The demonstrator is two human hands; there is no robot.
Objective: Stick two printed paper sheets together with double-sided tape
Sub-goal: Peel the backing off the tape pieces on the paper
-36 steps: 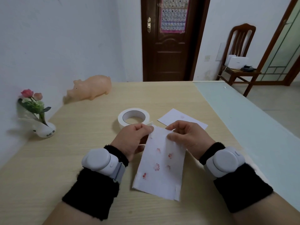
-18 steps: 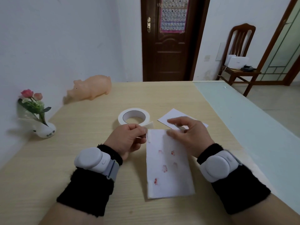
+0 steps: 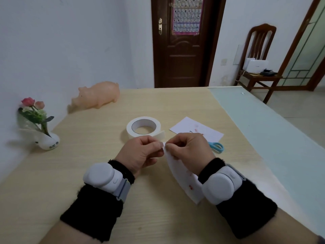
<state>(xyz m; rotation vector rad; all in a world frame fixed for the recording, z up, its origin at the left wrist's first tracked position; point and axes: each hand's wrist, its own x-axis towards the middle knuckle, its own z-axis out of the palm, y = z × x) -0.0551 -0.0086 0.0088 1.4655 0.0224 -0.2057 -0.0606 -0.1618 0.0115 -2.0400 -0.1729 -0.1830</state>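
Note:
A white printed sheet with small red marks (image 3: 182,175) is lifted and tilted on edge, mostly hidden behind my right hand (image 3: 189,152), which pinches its top corner. My left hand (image 3: 140,154) pinches at the same corner, fingertips touching the right hand's; whatever it grips there is too small to make out. A second printed sheet (image 3: 197,130) lies flat beyond my right hand. The roll of double-sided tape (image 3: 143,128) lies flat on the wooden table (image 3: 88,173) just past my left hand, with a short loose end sticking out to the right.
Blue-handled scissors (image 3: 216,147) lie right of my right hand. A pink pig figure (image 3: 97,96) and a small vase of flowers (image 3: 39,127) stand at the left by the wall. A pale green surface (image 3: 263,131) borders the table's right side.
The printed sheet was lying flat half a second ago; now my right hand holds it raised on edge. Both hands have come together at its top corner.

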